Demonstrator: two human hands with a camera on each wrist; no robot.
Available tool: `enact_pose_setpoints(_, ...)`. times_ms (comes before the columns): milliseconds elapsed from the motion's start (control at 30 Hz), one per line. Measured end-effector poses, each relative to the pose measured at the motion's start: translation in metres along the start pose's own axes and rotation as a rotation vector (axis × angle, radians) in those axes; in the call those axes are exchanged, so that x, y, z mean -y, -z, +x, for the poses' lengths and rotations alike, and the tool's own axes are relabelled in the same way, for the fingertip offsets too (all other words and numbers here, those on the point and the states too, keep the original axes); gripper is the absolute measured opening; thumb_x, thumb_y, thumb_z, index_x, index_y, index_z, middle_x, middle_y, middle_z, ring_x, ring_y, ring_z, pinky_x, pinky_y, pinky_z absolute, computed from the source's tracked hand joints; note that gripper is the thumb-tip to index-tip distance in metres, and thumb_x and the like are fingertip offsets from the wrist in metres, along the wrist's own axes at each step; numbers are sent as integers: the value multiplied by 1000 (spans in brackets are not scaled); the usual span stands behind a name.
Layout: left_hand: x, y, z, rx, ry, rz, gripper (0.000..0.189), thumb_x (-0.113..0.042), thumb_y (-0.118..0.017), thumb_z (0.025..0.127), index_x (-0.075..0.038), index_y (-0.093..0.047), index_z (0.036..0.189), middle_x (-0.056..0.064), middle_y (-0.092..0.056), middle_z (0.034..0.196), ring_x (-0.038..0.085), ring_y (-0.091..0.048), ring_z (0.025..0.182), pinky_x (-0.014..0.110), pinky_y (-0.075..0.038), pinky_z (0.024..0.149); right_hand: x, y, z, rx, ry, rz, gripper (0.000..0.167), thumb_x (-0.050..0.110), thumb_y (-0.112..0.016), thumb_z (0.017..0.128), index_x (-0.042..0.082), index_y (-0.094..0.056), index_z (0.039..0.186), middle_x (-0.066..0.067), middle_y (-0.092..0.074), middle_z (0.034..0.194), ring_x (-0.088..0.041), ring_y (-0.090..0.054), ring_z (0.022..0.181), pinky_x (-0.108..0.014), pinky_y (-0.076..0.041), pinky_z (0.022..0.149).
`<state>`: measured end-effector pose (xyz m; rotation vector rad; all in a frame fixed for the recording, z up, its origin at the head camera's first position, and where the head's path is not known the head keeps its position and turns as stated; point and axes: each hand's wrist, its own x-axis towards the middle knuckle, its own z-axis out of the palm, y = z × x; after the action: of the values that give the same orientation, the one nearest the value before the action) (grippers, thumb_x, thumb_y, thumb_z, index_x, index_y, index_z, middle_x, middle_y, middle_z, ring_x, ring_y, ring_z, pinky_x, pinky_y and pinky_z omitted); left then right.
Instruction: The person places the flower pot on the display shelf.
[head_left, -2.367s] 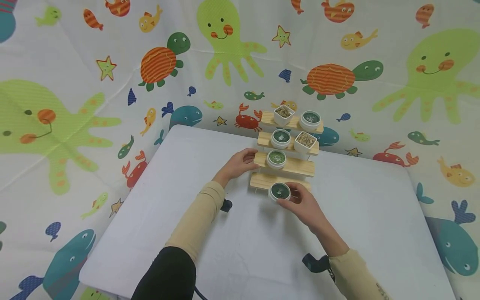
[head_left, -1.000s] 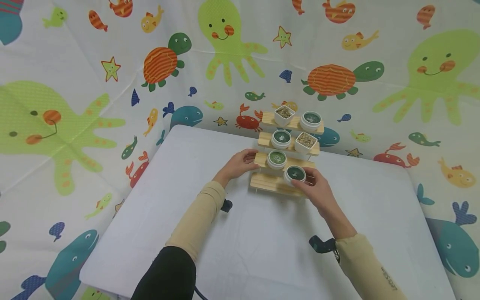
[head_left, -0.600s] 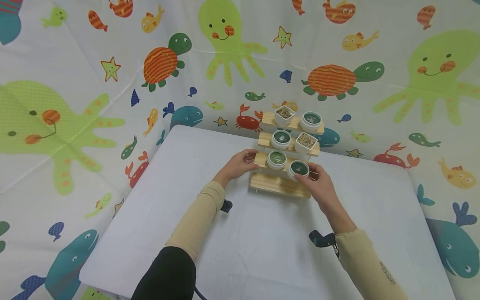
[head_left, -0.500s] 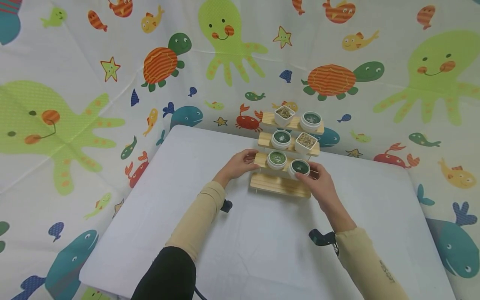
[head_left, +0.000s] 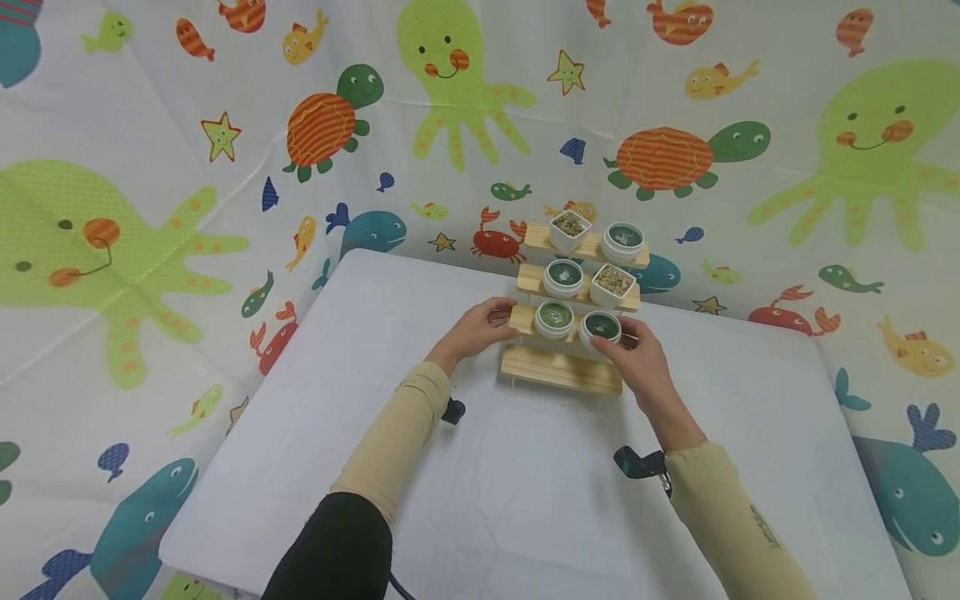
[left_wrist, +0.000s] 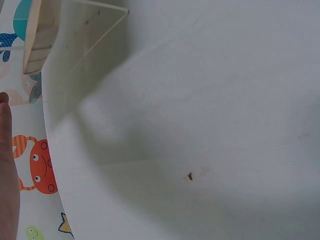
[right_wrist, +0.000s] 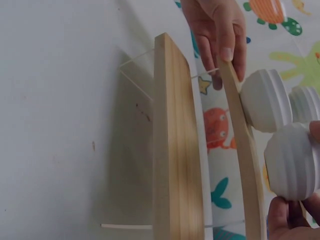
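A four-tier display rack (head_left: 561,369) with wooden boards stands near the back of the table. My left hand (head_left: 474,327) grips the left end of its second board from the front; in the right wrist view the left thumb and fingers (right_wrist: 226,37) pinch that board. At the same board's right end, my right hand (head_left: 641,358) holds a round white pot (head_left: 602,325) with a dark green top between thumb and fingers. Whether this pot's base touches the board, I cannot tell. A white pot with a lighter green top (head_left: 555,317) sits just left of it.
Round white pots and square white cups of grainy bits (head_left: 612,282) sit on the upper two boards. The front board is bare wood. Thin clear supports (right_wrist: 135,82) carry the boards. A patterned fish curtain (head_left: 480,125) hangs behind the white table (head_left: 487,500).
My right hand has lifted the dark green pot from in front of the lowest board, up and rightward, to the second board's right end. My left hand keeps its grip on the rack.
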<state>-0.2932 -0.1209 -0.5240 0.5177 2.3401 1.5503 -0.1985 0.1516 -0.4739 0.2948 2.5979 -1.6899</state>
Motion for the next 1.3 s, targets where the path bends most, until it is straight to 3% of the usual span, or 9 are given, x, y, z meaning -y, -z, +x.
enact_pose_setpoints(1033, -1, -3, -1, -2, -3, -47, 66, -23, -73, 90, -6, -42, 145, 10, -49, 144, 20, -49, 131, 22, -43, 108, -6, 3, 3, -33, 47, -97, 78, 39, -69, 90, 4, -33, 149, -19, -41, 146, -34, -40, 134, -46, -39, 113)
enact_pose_setpoints(1133, 1, -4, -2, -1, -1, -67, 67, -24, -74, 89, -7, -42, 145, 9, -48, 144, 20, -49, 131, 22, -43, 108, -8, 6, 2, -87, 43, -93, 73, 43, -62, 94, 6, -34, 150, -17, -41, 146, -32, -39, 135, -45, -36, 115)
enact_pose_setpoints(1300, 5, -4, -3, -52, -24, -39, 61, -32, -63, 96, -8, -40, 147, 8, -49, 143, 21, -49, 130, 29, -44, 109, -21, 12, 5, -271, 62, -118, 55, 40, -43, 103, 7, -40, 147, -15, -45, 144, -29, -41, 135, -44, -36, 115)
